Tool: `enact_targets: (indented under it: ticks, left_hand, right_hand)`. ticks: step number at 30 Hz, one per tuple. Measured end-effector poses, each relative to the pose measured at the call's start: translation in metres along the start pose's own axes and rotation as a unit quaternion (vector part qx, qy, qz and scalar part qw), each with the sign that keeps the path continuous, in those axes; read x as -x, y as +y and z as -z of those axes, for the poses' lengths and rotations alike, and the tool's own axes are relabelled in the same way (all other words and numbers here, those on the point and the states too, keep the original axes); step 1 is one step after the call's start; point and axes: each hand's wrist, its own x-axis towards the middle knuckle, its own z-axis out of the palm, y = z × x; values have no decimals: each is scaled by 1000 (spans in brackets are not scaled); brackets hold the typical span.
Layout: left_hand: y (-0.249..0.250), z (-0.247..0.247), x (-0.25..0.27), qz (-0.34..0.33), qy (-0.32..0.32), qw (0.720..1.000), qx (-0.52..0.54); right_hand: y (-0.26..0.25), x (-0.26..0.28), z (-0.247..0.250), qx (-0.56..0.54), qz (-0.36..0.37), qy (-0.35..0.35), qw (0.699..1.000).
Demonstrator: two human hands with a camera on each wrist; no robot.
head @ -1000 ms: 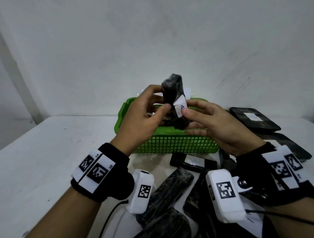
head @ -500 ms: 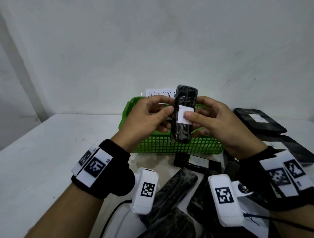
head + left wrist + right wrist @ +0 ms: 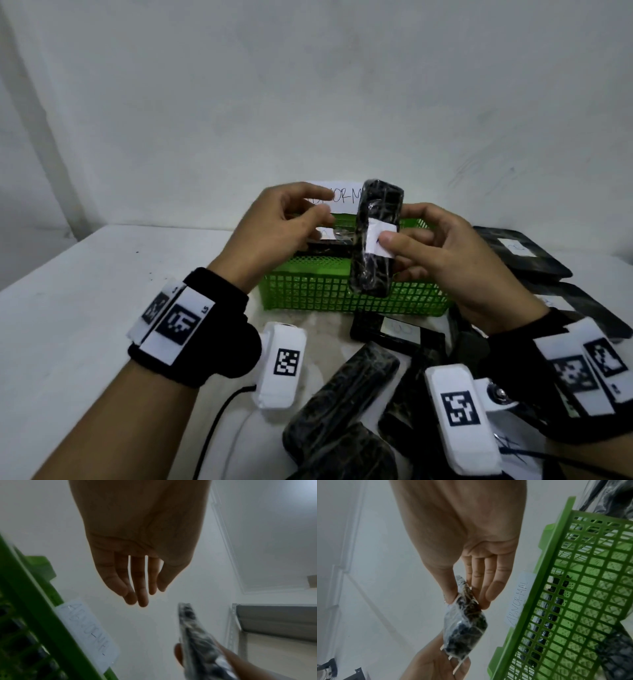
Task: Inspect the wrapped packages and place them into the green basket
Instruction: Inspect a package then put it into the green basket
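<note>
A: Where is the package (image 3: 376, 240) now?

B: Centre of the head view, upright and a little tilted, above the near wall of the green basket (image 3: 342, 298). The right hand (image 3: 455, 260) alone holds it: thumb on its white label (image 3: 378, 241), fingers behind.

A: And the left hand (image 3: 274, 236)?

B: Half a second ago it pinched the package too. Now it is off it, just to the left, fingers loosely curled and holding nothing; the left wrist view shows the fingers hanging free with the package apart at lower right.

A: What does that mean for the task?

B: I judge the inspection of this one is ending, and the right hand can drop it into the basket, which carries a paper tag (image 3: 518, 599) reading ABNORMAL and already holds dark packages.

A: What is left?

B: Several more wrapped packages (image 3: 342, 397) lie on the surface (image 3: 85, 308) at lower centre and right of the frame, so much remains.
</note>
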Motion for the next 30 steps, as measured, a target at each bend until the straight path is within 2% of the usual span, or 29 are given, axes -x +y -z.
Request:
enact_targets:
  ticks: [4,8,12,15,17,19,22,26,30]
  left_hand:
    - [-18,23,-10,24,128,991,27]
    - [-37,32,-15,49,208,975,58]
    - [-51,26,-18,110,220,965,93]
    - [-60,19,-21,117,229,964,73]
    - [-64,19,-26,119,236,963,50]
    - [-69,22,-31,126,239,962,43]
    - [-75,23,-37,125,229,965,29]
    - [-75,20,-37,137,207,969,19]
    - [-76,20,-38,137,221,966,5]
  right_hand:
    - [-12,-6,-3,31,16,-10,999]
    - [-28,-42,-18,153,50,-26,987]
    - [-31,-92,-35,300,60,-55,950]
    - [-16,-127,-53,424,9,-118,898]
    - [-3,-147,-62,470,-30,-162,867]
    - [5,-162,-69,492,-59,-197,846]
    - [6,-183,-82,519,-62,-240,818]
    - [9,-203,-99,530,-78,-279,797]
    - [18,-214,-109,534,-108,-293,786]
